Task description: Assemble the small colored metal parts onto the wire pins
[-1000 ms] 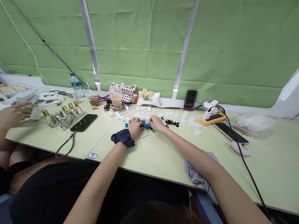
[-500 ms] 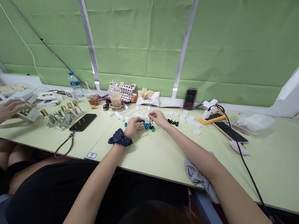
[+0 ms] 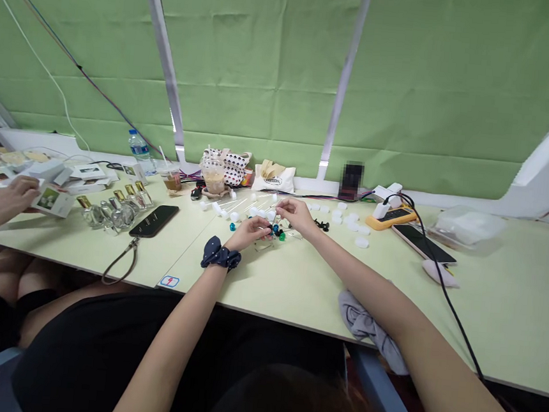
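Note:
Over the middle of the table, my left hand (image 3: 252, 231), with a dark blue scrunchie (image 3: 221, 254) on its wrist, is closed with thumb and fingertips together on a small dark piece. My right hand (image 3: 297, 216) pinches a thin, stick-like thing, too small to name, just beyond it. Under and between the fingertips lies a cluster of small teal pieces (image 3: 275, 229), and a green piece (image 3: 282, 237) sits at its right side. Small black pieces (image 3: 321, 225) lie just right of the right hand's fingers. Behind the hands are white caps (image 3: 234, 216) and thin clear sticks (image 3: 243, 204).
Glass bottles with gold tops (image 3: 121, 212) and a phone (image 3: 154, 221) stand or lie left. A co-worker's hand (image 3: 13, 199) holds a small white box (image 3: 54, 201). White discs (image 3: 361, 242), a yellow multimeter (image 3: 391, 218), another phone (image 3: 422, 243) and a black cable (image 3: 445, 279) are right.
My left hand has turned and lifted slightly off the teal cluster, its fingertips now closed together. My right hand stays nearly in place, a little higher. The co-worker's hand has shifted on the white box.

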`<state>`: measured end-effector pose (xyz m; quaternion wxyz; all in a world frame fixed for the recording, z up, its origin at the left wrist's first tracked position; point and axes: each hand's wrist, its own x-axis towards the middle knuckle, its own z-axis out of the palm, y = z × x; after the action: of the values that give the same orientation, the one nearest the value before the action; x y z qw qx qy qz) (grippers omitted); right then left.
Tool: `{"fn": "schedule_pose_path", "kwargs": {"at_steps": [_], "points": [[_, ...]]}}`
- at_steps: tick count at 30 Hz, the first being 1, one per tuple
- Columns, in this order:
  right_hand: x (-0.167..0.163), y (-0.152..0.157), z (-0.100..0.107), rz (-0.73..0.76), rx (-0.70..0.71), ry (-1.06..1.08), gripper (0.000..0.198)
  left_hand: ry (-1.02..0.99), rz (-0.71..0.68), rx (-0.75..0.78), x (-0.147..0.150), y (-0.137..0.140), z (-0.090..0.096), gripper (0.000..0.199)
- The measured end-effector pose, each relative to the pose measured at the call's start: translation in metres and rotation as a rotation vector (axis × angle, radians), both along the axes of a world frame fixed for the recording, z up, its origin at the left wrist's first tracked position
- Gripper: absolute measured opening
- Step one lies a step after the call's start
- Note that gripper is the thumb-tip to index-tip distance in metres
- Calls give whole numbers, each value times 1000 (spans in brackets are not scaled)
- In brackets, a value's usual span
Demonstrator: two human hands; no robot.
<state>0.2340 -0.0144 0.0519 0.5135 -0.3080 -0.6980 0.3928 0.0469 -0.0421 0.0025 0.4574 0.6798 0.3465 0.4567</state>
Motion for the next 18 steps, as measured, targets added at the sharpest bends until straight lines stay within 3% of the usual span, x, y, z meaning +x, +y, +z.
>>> {"fn": "schedule_pose_path", "kwargs": {"at_steps": [10, 18], "points": [[-1, 2, -12, -14, -40, -5, 27, -2, -18, -31, 1, 2, -5, 45], [-2, -5, -12, 24, 59, -108, 24, 7, -64, -44, 1, -3, -1, 51]]}}
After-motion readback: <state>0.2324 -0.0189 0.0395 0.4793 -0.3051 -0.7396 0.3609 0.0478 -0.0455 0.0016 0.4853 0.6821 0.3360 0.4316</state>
